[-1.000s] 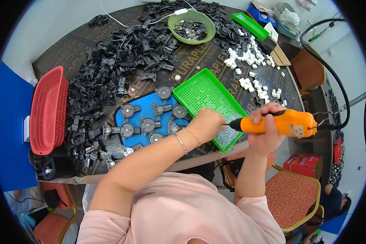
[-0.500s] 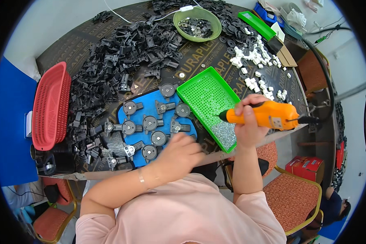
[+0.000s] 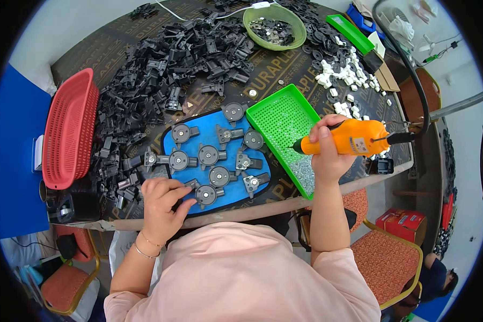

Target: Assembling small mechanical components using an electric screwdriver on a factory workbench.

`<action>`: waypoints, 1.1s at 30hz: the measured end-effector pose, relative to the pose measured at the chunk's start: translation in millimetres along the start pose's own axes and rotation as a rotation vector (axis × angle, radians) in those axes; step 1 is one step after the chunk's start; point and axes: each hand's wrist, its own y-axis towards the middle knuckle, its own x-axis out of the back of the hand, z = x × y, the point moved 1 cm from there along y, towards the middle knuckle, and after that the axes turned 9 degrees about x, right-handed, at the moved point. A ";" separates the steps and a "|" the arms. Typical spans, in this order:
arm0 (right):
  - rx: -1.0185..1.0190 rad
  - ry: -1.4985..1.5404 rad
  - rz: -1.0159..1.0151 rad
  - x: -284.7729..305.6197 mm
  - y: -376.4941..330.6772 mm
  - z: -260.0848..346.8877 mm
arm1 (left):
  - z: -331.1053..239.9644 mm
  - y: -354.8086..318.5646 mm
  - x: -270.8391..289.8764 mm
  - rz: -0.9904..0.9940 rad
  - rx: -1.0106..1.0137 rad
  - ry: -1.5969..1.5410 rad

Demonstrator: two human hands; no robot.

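Note:
My right hand [image 3: 330, 153] grips an orange electric screwdriver [image 3: 362, 138], its dark tip pointing left over a green perforated tray [image 3: 284, 91] with small silver screws [image 3: 304, 174] at its near end. My left hand [image 3: 163, 201] is at the near left corner of a blue mat [image 3: 228, 206], thumb and fingers apart. A black part [image 3: 192, 184] shows at its fingertips, mostly covered by the hand. Several black assemblies with round discs lie on the mat, one disc assembly [image 3: 207, 195] just right of my thumb. Another assembly [image 3: 254, 182] lies at the mat's near right.
A large heap of black plastic parts [image 3: 161, 64] covers the far left. Beside it stands a red basket [image 3: 70, 134]. Farther back are a green bowl [image 3: 252, 40] of metal pieces, white pieces [image 3: 341, 72] and a narrow green tray [image 3: 351, 35]. A cable [image 3: 421, 96] runs to the screwdriver.
My left hand has moved left across the mat to its near left corner, uncovering an assembly at the near right. The screwdriver stays in my right hand, and the view has shifted slightly.

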 end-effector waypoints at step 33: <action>-0.112 0.287 0.553 -91.6 -54.5 35.9 | -8.4 7.9 -19.9 0.166 0.097 0.053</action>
